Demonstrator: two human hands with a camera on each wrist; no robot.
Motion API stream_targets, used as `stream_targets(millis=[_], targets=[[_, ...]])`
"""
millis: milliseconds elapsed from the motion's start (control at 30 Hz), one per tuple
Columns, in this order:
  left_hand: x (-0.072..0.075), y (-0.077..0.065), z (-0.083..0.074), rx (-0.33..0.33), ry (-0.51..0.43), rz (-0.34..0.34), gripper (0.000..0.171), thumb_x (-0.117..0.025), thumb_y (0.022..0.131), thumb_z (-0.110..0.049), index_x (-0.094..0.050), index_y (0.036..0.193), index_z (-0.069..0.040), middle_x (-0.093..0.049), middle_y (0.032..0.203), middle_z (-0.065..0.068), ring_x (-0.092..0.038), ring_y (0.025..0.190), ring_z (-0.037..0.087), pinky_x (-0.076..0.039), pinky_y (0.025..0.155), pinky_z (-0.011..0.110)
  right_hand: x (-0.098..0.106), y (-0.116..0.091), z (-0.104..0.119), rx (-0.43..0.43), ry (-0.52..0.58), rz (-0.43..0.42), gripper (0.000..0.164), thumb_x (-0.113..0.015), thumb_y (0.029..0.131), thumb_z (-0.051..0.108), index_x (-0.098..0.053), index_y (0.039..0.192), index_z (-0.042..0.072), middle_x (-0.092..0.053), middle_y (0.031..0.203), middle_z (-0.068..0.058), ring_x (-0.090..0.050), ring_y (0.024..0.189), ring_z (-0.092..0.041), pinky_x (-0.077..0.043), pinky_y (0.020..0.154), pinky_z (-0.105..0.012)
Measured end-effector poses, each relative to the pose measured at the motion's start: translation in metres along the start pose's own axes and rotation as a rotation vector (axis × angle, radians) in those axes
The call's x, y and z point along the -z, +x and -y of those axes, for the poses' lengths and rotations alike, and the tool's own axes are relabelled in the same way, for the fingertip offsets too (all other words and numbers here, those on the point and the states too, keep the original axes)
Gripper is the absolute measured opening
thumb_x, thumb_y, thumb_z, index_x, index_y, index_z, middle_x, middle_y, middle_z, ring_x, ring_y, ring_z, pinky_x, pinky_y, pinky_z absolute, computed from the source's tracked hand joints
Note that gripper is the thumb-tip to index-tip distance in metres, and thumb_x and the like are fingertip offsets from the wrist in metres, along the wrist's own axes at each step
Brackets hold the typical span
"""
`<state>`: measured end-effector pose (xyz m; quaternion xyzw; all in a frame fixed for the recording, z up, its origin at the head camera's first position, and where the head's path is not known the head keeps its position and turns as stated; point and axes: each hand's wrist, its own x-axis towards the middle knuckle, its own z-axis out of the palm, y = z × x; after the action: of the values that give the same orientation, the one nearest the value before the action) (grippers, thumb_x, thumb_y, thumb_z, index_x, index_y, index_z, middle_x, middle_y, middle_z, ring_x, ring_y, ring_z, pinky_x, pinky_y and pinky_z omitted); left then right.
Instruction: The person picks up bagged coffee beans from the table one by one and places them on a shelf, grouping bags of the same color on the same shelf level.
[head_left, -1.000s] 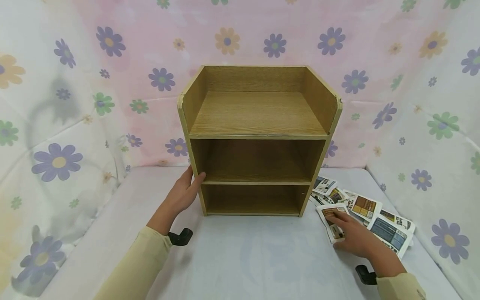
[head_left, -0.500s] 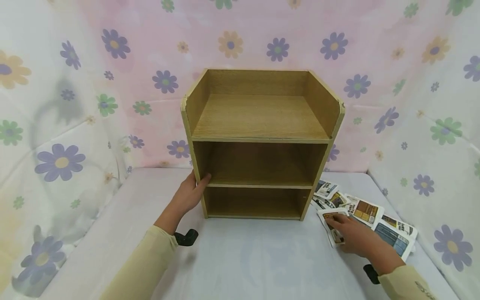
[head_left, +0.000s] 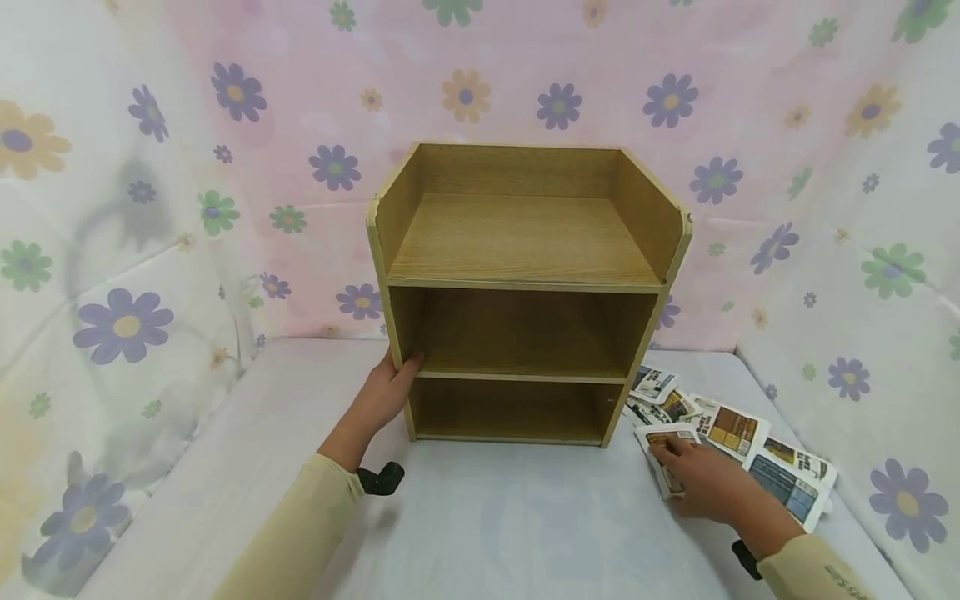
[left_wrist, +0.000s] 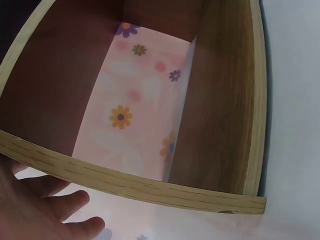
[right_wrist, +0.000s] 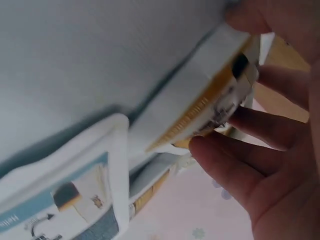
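A small wooden shelf unit (head_left: 521, 284) with three levels stands upright on the white-covered table. My left hand (head_left: 382, 396) holds its left side panel, the thumb over the front edge and the fingers along the outside. In the left wrist view, that panel's edge (left_wrist: 135, 181) runs past several fingers. To the right of the shelf, my right hand (head_left: 708, 483) pinches a white packet (right_wrist: 197, 107) with a brown and gold label, between thumb and fingers. The packet stands tilted, one edge raised. More flat packets (head_left: 731, 427) with brown or blue labels lie overlapping beside and beneath this hand.
Flower-printed cloth (head_left: 558, 50) hangs behind and on both sides of the table (head_left: 487, 525). A black wrist mount (head_left: 381, 478) juts from the left sleeve, another (head_left: 746, 560) from the right. The shelf's right side stands close to the pile of packets.
My right fingers have closed in on the nearest packet, which now tilts up at one edge. My left hand keeps its place on the shelf. The head view has shifted slightly.
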<state>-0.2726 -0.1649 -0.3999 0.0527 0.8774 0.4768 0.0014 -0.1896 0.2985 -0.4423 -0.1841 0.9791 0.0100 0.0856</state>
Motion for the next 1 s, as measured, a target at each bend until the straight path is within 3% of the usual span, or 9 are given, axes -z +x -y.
stream_targets(millis=[267, 367, 500, 633, 800, 1000], targets=[[-0.005, 0.0, 0.003, -0.026, -0.044, -0.012, 0.072, -0.03, 0.1, -0.055, -0.012, 0.156, -0.013, -0.031, 0.154, 0.021, -0.035, 0.14, 0.041, -0.029, 0.113, 0.057, -0.016, 0.003, 0.004, 0.0, -0.108, -0.107, 0.053, -0.071, 0.078, 0.028, -0.057, 0.129, 0.018, -0.056, 0.128, -0.016, -0.055, 0.075, -0.02, -0.051, 0.064, -0.04], [-0.006, 0.0, 0.004, -0.026, -0.046, -0.017, 0.071, -0.029, 0.1, -0.055, -0.013, 0.156, -0.014, -0.031, 0.155, 0.021, -0.033, 0.141, 0.04, -0.027, 0.114, 0.057, -0.02, 0.002, 0.003, 0.028, -0.156, -0.196, 0.05, -0.07, 0.079, 0.025, -0.058, 0.127, 0.02, -0.058, 0.124, -0.016, -0.057, 0.075, -0.023, -0.05, 0.06, -0.04], [-0.007, -0.001, 0.005, -0.026, -0.052, -0.017, 0.071, -0.029, 0.101, -0.055, -0.014, 0.156, -0.013, -0.031, 0.155, 0.022, -0.032, 0.142, 0.04, -0.025, 0.115, 0.056, -0.022, 0.001, 0.001, 0.046, -0.187, -0.321, 0.052, -0.074, 0.078, 0.02, -0.058, 0.128, 0.019, -0.06, 0.12, -0.015, -0.063, 0.086, -0.032, -0.053, 0.066, -0.046], [-0.008, -0.001, 0.004, -0.033, -0.062, -0.01, 0.069, -0.029, 0.101, -0.052, -0.013, 0.156, -0.013, -0.03, 0.155, 0.021, -0.031, 0.142, 0.04, -0.025, 0.115, 0.056, -0.021, -0.001, -0.001, 0.024, -0.133, -0.382, 0.055, -0.077, 0.076, 0.017, -0.056, 0.127, 0.012, -0.063, 0.116, -0.013, -0.065, 0.089, -0.033, -0.054, 0.07, -0.047], [-0.009, -0.002, 0.005, -0.05, -0.095, -0.01, 0.068, -0.029, 0.102, -0.051, -0.011, 0.157, -0.015, -0.027, 0.157, 0.019, -0.029, 0.143, 0.039, -0.025, 0.115, 0.057, -0.014, -0.007, 0.001, -0.005, -0.059, -0.464, 0.059, -0.078, 0.074, 0.012, -0.055, 0.128, 0.013, -0.068, 0.104, -0.009, -0.066, 0.078, -0.027, -0.053, 0.059, -0.041], [-0.008, -0.003, 0.007, -0.063, -0.105, -0.017, 0.069, -0.027, 0.102, -0.052, -0.01, 0.157, -0.015, -0.026, 0.157, 0.02, -0.029, 0.143, 0.041, -0.024, 0.114, 0.06, -0.007, -0.015, 0.004, -0.006, -0.007, -0.586, 0.045, -0.072, 0.08, 0.007, -0.061, 0.123, 0.014, -0.071, 0.103, -0.009, -0.066, 0.07, -0.025, -0.053, 0.058, -0.04]])
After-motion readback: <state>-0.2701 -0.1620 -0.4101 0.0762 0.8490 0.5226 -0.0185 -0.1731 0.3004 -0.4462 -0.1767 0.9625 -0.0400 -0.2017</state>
